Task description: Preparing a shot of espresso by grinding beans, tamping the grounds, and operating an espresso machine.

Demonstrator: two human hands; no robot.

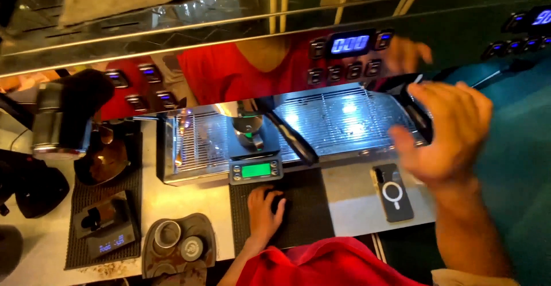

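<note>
Your left hand (265, 210) is resting on the black rubber mat (307, 214) on the tabletop (350, 200), fingers curled over a small dark object. Your right hand (445, 131) is gripping a black portafilter handle (418, 117) at the steel espresso machine (333, 119).

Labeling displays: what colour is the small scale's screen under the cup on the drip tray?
Green, backlit, on the small scale; clearest in the head view.

My right hand (445, 134) is motion-blurred, and I cannot tell whether its grip closes on the dark handle (416, 114) behind it; my left hand (265, 208) covers a small dark thing on the mat (304, 205); the grinder (34, 142) is cut off at the left edge.
</note>
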